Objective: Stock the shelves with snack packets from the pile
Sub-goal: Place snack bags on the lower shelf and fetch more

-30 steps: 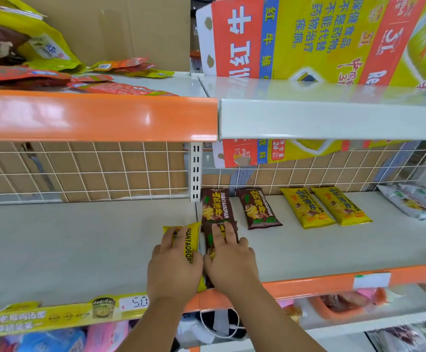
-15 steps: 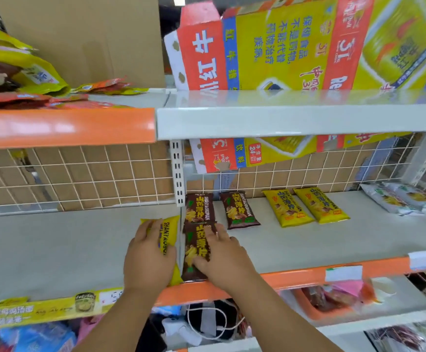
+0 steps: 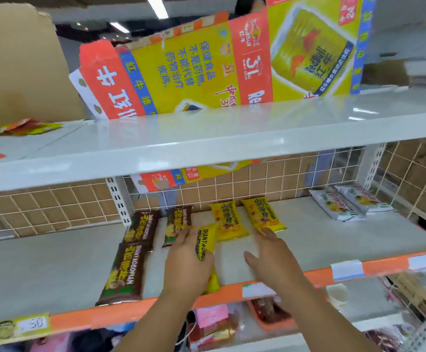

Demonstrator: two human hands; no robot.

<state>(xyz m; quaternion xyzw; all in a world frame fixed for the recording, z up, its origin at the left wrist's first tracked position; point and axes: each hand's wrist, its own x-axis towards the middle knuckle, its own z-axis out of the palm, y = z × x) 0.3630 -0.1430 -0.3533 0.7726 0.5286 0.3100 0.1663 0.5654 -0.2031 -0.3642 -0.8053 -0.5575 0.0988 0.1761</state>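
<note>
Head view, single frame.

Left hand point(image 3: 186, 260), lower centre: fingers and thumb closed round a yellow foil snack packet point(image 3: 207, 246) with black lettering. The packet is held lengthwise, low over the pale grey middle shelf point(image 3: 321, 237), with its near end by the orange front edge point(image 3: 384, 265). Whether it rests on the shelf: cannot tell.

Right hand point(image 3: 270, 255), just right of the left: released, fingers straight and spread, thumb out to the left, holding nothing. Its fingertips point(image 3: 266, 232) reach the near end of the right-hand flat yellow packet point(image 3: 262, 215). Contact there: cannot tell. A second flat yellow packet point(image 3: 226, 219) lies just beside that one, to its left.

Left of the hands: a brown snack packet point(image 3: 123, 273) lies at the front edge, and two more brown packets point(image 3: 140, 228) lie behind it near the white wire grid back point(image 3: 295, 171).

Right of frame, at the back of the same shelf: two white packets point(image 3: 334, 204), side by side.

Above: the glossy white upper shelf point(image 3: 207, 138) carries a flattened red-and-yellow printed carton point(image 3: 194, 72). A plain brown cardboard sheet point(image 3: 16, 67) is at upper left, with loose orange and yellow packets point(image 3: 29, 125) at the left edge below it.
</note>
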